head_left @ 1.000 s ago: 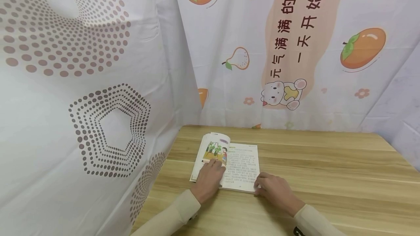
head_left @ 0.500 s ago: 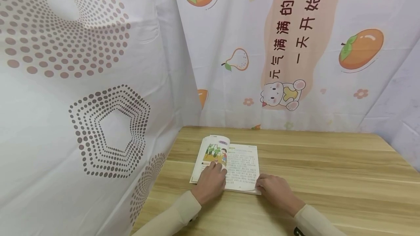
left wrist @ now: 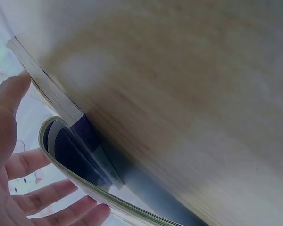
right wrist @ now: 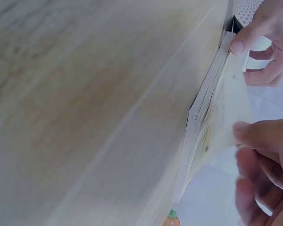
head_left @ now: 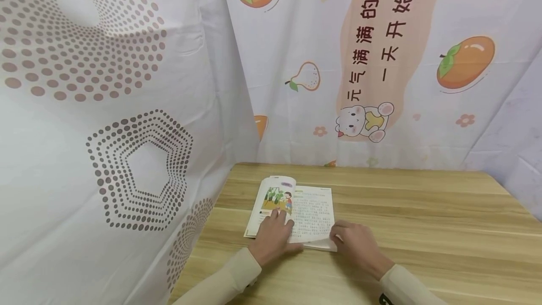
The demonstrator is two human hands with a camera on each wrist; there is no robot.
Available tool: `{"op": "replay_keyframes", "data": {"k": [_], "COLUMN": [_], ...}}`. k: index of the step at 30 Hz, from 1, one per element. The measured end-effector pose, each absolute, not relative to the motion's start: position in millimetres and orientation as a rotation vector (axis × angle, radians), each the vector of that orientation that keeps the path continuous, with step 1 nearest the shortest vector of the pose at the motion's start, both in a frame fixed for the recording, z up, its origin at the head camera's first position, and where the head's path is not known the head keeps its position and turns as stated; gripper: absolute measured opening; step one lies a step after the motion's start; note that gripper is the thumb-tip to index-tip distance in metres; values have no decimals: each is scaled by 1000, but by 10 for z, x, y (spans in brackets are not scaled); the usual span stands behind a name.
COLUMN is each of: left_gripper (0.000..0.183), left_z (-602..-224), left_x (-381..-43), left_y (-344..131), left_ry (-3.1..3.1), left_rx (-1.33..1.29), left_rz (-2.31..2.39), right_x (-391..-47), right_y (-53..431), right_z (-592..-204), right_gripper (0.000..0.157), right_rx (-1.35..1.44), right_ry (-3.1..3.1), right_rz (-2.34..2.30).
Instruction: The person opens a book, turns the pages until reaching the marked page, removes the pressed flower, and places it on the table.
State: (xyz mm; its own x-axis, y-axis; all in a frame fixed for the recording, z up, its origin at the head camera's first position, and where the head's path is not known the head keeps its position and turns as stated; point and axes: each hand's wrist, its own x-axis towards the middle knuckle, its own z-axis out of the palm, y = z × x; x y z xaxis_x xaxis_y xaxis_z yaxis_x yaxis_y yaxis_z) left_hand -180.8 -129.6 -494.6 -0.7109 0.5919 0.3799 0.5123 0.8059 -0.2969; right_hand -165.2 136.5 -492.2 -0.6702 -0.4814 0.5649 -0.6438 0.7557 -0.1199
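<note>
An open book (head_left: 312,211) lies on the wooden table, with a coloured picture of a child and plants on its curved left page (head_left: 275,196) and rows of text on the right. My left hand (head_left: 271,239) rests on the left page, fingers spread, its thumb reaching over the bottom edge near the spine. In the left wrist view those fingers (left wrist: 52,200) lie against the bulging pages. At the lower right corner my right hand (head_left: 357,247) pinches a page (right wrist: 231,108) between thumb and fingers; its corner is lifted off the stack below.
The wooden table (head_left: 406,215) stretches to the right of the book. A white curtain with dotted patterns (head_left: 148,168) hangs along the left side. Behind the table is a fruit-printed cloth (head_left: 313,121).
The right page's lower corner has risen in the right hand's fingers. The left hand's fingers have spread and its thumb has swung out to the right along the bottom edge.
</note>
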Motion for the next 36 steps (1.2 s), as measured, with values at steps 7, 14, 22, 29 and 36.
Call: {"op": "replay_keyframes", "data": {"k": [7,14,22,29,36], "left_gripper": [49,24,54,86,61], "left_z": [-4973,-5008,-5012,-4995,-4978], "left_x": [-1823,-1842,-1886,-1862,-1911], "left_y": [-1294,-1310,-1312,-1353,-1399], "left_ry": [-2455,-2387,-2427,-2572,-2453], "left_rx": [-802,-796,-658,-643,-682], "left_rz": [240,198,115,54,151], "right_x": [-1670,-1643,-1590,-1569,-1597], "right_y": [1347,1340,1323,1343,1345], "right_z": [-4926,-4925,-4982,-5003,-4980], "right_gripper": [29,53,40,29,25], "right_rx": [807,709,794,798,826], "right_ry": [-2262,-2424,-2629,-2743,-2726], "right_rz": [533,493,351,372,370]}}
